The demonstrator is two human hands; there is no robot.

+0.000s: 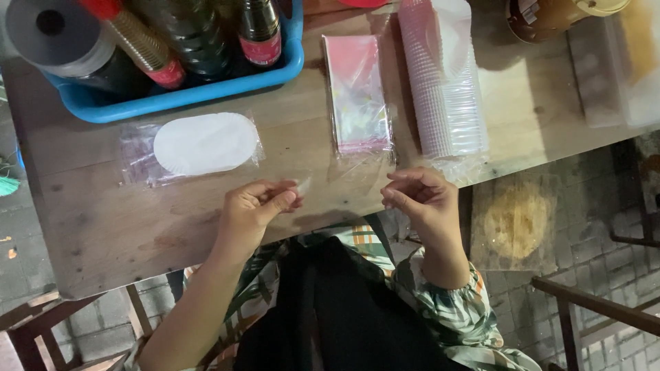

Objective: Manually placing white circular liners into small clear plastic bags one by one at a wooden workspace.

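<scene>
My left hand (256, 206) pinches one edge of a thin clear plastic bag (330, 180) at the wooden table's (103, 220) near edge. My right hand (418, 196) pinches the bag's other edge, fingers curled. The bag stretches between the two hands, nearly see-through. Just beyond the hands lies a pack of pink-edged plastic bags (357, 93). A stack of white oval paper liners in a clear wrapper (203, 143) rests beyond my left hand.
A blue tray (172, 96) with dark bottles and a tape roll (55, 31) stands at the far left. A stack of clear plastic cups (443, 82) lies on its side at the right. Wooden chairs (591, 306) stand on the brick floor.
</scene>
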